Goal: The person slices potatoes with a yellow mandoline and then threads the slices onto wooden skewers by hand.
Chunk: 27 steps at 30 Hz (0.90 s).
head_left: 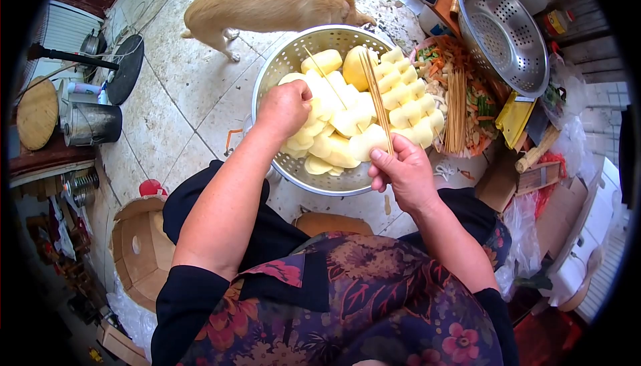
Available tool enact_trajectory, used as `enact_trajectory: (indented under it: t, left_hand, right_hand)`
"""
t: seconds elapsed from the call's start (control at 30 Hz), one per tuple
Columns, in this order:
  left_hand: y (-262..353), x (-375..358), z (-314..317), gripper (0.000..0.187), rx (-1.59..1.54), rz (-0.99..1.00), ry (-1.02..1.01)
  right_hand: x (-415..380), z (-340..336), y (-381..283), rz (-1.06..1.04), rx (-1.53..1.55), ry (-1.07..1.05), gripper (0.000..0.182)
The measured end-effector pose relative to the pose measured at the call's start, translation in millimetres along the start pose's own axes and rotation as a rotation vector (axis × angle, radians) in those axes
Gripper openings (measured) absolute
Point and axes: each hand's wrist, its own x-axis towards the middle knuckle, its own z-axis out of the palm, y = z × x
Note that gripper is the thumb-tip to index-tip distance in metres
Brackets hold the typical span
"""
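A large metal colander (262,75) in front of me holds sliced potatoes (342,152), peeled whole potatoes (356,65) and potato slices threaded on skewers (404,95). My left hand (286,107) is closed above the slices at the colander's left side; its fingertips are pinched, and what is in them is hidden. My right hand (405,173), near the colander's front right rim, grips a bundle of thin bamboo skewers (375,92) that points up and away across the potatoes. One loose skewer (325,77) slants over the potatoes between my hands.
A tan dog (267,7) stands just beyond the colander. To the right are more skewers (456,109), vegetable scraps (477,102) and a tilted empty colander (504,35). A cardboard box (137,246) sits at my left, a dark pot (93,124) farther left.
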Motion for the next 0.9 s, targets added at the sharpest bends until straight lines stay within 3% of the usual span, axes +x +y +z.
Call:
enact_trajectory:
  t: [0.33,0.4,0.43,0.5,0.9]
  left_hand:
    - [-8.4,4.7,-20.5,0.016,-0.004,-0.059,0.097]
    - [-12.8,12.2,-25.9,0.015,-0.44,-0.199,0.102]
    - [-9.3,12.2,-30.7,0.015,-0.44,-0.198,0.102]
    - [-0.3,11.6,-42.4,0.015,-1.037,-0.374,0.108]
    - [-7.5,16.1,-50.6,0.018,-1.265,-0.326,0.199]
  right_hand:
    - [-0.6,0.1,2.6,0.036,-0.065,-0.058,0.021]
    - [-1.7,-0.4,3.6,0.056,-0.082,-0.081,0.02]
    - [-2.3,-0.5,4.5,0.067,-0.086,-0.087,0.019]
    - [-3.0,-0.1,4.2,0.077,-0.09,-0.095,0.018]
    - [-5.7,-0.1,1.3,0.086,-0.087,-0.093,0.018]
